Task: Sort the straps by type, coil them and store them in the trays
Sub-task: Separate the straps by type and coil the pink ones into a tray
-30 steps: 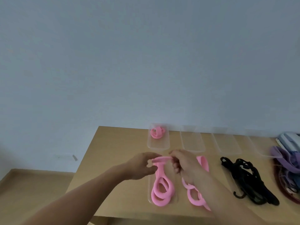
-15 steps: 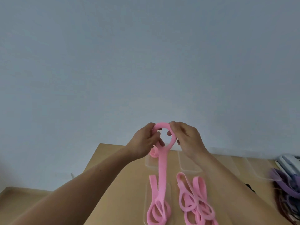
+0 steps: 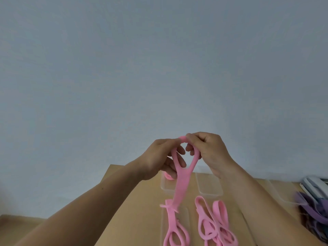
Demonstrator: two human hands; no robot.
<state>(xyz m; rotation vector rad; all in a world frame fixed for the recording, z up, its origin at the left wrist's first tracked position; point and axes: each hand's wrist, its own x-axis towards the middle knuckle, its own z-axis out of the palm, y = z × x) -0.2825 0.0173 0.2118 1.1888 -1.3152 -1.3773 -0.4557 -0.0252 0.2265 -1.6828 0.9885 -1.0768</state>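
Pinching the top loop of the pink strap, the left hand and the right hand hold it up above the desk, its tail hanging down to a tray. A good coil needs tight, flat, even rolls downward.

Soft, even, rather dim light fills the scene, and its direction cannot be told. The wall above the pink strap reads flat blue-grey, darker toward the top. Shadows on the table below the strap are faint. The strap's lower stretch is smeared by motion blur. Far right of it the purple straps look soft, and wide-angle distortion stretches the frame edges.
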